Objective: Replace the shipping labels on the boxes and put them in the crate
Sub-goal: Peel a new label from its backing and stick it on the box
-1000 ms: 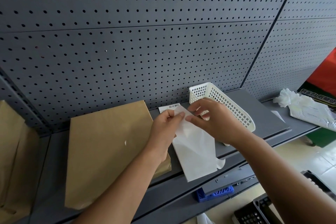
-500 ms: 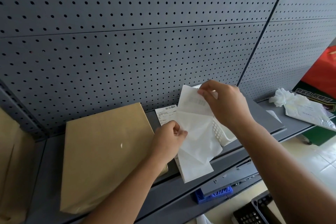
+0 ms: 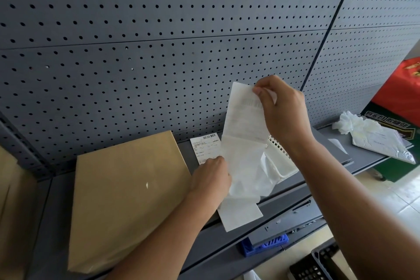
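My right hand (image 3: pixel 281 113) pinches the top of a white shipping label (image 3: pixel 245 118) and holds it lifted off its shiny backing sheet (image 3: pixel 245 173). My left hand (image 3: pixel 212 177) presses the backing down on the grey shelf (image 3: pixel 329 143). A flat brown cardboard box (image 3: pixel 127 191) lies on the shelf to the left, with a small white scrap on its top. Another printed label (image 3: pixel 204 146) with a barcode lies flat behind my left hand. A white perforated basket (image 3: pixel 284 161) sits behind the peeled label, mostly hidden.
A grey pegboard wall (image 3: pixel 159 52) rises behind the shelf. More brown cardboard (image 3: pixel 13 211) stands at far left. Crumpled white paper and a plastic mailer (image 3: pixel 372 134) lie at right. A blue item (image 3: pixel 263 245) and a black crate (image 3: pixel 318 263) sit below.
My right hand has risen and pulled the label further off the backing, which now stretches between both hands. My left hand has stayed low on the backing sheet.
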Demonstrator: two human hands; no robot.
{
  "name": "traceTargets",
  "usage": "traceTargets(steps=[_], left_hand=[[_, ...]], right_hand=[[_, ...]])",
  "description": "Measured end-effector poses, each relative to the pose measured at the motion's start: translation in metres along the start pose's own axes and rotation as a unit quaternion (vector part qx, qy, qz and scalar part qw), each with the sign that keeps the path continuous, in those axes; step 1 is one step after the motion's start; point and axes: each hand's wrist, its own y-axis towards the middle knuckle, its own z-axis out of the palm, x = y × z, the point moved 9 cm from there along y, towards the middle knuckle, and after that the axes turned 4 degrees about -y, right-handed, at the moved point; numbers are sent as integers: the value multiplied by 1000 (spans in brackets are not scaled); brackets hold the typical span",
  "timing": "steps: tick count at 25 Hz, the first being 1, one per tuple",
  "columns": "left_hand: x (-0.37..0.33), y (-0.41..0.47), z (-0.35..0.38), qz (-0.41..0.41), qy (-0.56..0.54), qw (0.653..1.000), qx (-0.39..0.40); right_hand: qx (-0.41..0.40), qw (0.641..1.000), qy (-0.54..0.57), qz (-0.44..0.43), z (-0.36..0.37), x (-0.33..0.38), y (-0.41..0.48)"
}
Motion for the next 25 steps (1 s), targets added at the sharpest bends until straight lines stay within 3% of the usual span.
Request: traceTargets(steps=[8, 13, 15, 18, 19, 20, 22, 23, 24, 25], left_hand=[[12, 8, 16, -47, 48, 994, 85], [18, 17, 15, -65, 14, 993, 93], [21, 16, 3, -73, -9, 995, 68], [34, 11, -38, -65, -95, 992, -52], [42, 7, -51, -74, -201, 974, -78], [53, 1, -56, -102, -354, 927, -75], [57, -14, -54, -158, -643, 749, -3], [59, -19, -57, -171, -712, 681, 20], [64, -23, -62, -172, -742, 647, 30], [69, -26, -68, -167, -753, 635, 28]], right_hand=[[-57, 997, 45, -11, -20, 10, 16], [-15, 997, 50, -53, -5, 16, 9], [9, 995, 39, -90, 6, 20, -4], [28, 988, 39, -146, 23, 32, -27], [33, 985, 46, -161, 28, 37, -34], [41, 982, 56, -173, 33, 41, -41], [70, 974, 74, -201, 46, 52, -55], [90, 968, 80, -219, 54, 58, -62], [113, 961, 82, -237, 63, 63, -70], [138, 954, 79, -253, 72, 68, -78]])
